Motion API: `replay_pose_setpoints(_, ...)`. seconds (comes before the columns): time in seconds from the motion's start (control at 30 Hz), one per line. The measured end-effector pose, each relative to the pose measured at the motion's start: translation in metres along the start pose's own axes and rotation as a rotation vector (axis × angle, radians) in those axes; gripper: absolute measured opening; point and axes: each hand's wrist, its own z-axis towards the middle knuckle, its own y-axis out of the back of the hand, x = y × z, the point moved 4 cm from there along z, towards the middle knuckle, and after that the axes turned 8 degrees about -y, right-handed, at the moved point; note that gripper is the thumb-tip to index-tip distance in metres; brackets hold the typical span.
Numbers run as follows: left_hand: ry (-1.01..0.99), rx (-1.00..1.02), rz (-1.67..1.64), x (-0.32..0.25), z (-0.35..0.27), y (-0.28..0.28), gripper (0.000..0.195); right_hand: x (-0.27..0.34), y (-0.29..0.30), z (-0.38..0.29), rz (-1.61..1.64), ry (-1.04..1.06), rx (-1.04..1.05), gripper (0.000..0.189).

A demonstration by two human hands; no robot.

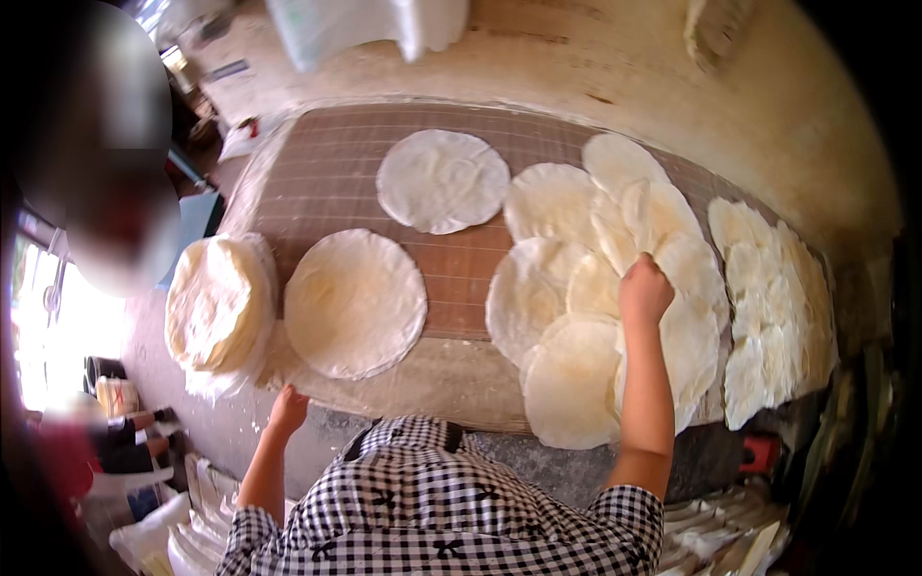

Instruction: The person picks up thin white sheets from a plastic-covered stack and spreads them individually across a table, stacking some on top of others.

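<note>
My right hand [646,291] is closed over an overlapping spread of thin, pale, round dough sheets [573,378] on the table's right half. A narrow raised fold of one thin sheet [635,212] runs up from its fingertips, and the hand appears to pinch it. My left hand [288,410] is curled near the table's front edge, with no object visible in it. Just beyond it lies a flat round pile of sheets [356,302]. A taller stack of round sheets [212,302] stands at the table's left end. Another round sheet [443,180] lies further back.
A brown lined cloth [461,266] covers much of the table. Rows of overlapping sheets [767,309] lie along the right end. Translucent plastic [367,25] hangs by the back wall. Buckets [115,394] and a person in red [65,461] are at the lower left.
</note>
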Motion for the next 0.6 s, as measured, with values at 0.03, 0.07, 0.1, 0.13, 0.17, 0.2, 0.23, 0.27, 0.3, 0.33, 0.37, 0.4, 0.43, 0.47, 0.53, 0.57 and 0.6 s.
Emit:
replay_pose_setpoints(0.03, 0.042, -0.033, -0.086, -0.007, 0.006, 0.009, 0.024, 0.034, 0.008, -0.021, 0.122, 0.110, -0.053, 0.009)
replay_pose_setpoints(0.07, 0.082, -0.067, -0.171, -0.028, 0.015, 0.023, 0.025, 0.069, 0.016, -0.044, 0.246, 0.218, -0.105, 0.009)
replay_pose_setpoints(0.1, 0.122, -0.048, -0.244, -0.041, 0.021, 0.037, 0.025, 0.103, 0.016, -0.068, 0.345, 0.323, -0.101, 0.011)
replay_pose_setpoints(0.13, 0.159, -0.027, -0.319, -0.049, 0.028, 0.046, 0.027, 0.135, 0.010, -0.096, 0.441, 0.426, -0.094, 0.013)
replay_pose_setpoints(0.17, 0.162, -0.017, -0.327, -0.051, 0.035, 0.049, 0.027, 0.167, 0.002, -0.124, 0.519, 0.501, -0.024, 0.019)
replay_pose_setpoints(0.2, 0.165, -0.006, -0.334, -0.050, 0.043, 0.048, 0.027, 0.195, -0.010, -0.155, 0.613, 0.552, 0.052, 0.023)
replay_pose_setpoints(0.23, 0.164, 0.004, -0.342, -0.048, 0.051, 0.047, 0.028, 0.223, -0.015, -0.187, 0.572, 0.655, 0.120, 0.026)
replay_pose_setpoints(0.27, 0.156, -0.030, -0.345, -0.046, 0.060, 0.047, 0.029, 0.249, -0.029, -0.220, 0.487, 0.714, 0.227, 0.027)
replay_pose_setpoints(0.3, 0.152, -0.060, -0.349, -0.044, 0.067, 0.043, 0.031, 0.271, -0.047, -0.254, 0.402, 0.772, 0.339, 0.029)
replay_pose_setpoints(0.33, 0.151, -0.084, -0.352, -0.040, 0.071, 0.036, 0.032, 0.289, -0.068, -0.289, 0.309, 0.842, 0.406, 0.036)
replay_pose_setpoints(0.37, 0.130, -0.122, -0.356, -0.029, 0.076, 0.022, 0.031, 0.298, -0.090, -0.321, 0.366, 0.897, 0.536, 0.041)
replay_pose_setpoints(0.4, 0.156, -0.128, -0.426, -0.021, 0.079, 0.015, 0.030, 0.300, -0.100, -0.333, 0.353, 0.879, 0.615, 0.046)
replay_pose_setpoints(0.43, 0.181, -0.134, -0.495, -0.015, 0.082, 0.007, 0.030, 0.298, -0.110, -0.344, 0.339, 0.857, 0.694, 0.052)
replay_pose_setpoints(0.47, 0.203, -0.134, -0.562, -0.007, 0.084, -0.003, 0.030, 0.295, -0.116, -0.352, 0.324, 0.828, 0.775, 0.059)
replay_pose_setpoints(0.53, 0.262, -0.147, -0.610, 0.009, 0.083, -0.028, 0.028, 0.280, -0.107, -0.329, 0.473, 0.761, 0.806, 0.045)
replay_pose_setpoints(0.57, 0.257, -0.140, -0.618, 0.009, 0.086, -0.038, 0.026, 0.262, -0.107, -0.317, 0.520, 0.661, 0.862, 0.039)
replay_pose_setpoints(0.6, 0.253, -0.134, -0.625, 0.006, 0.089, -0.045, 0.025, 0.235, -0.108, -0.308, 0.605, 0.495, 0.808, 0.028)
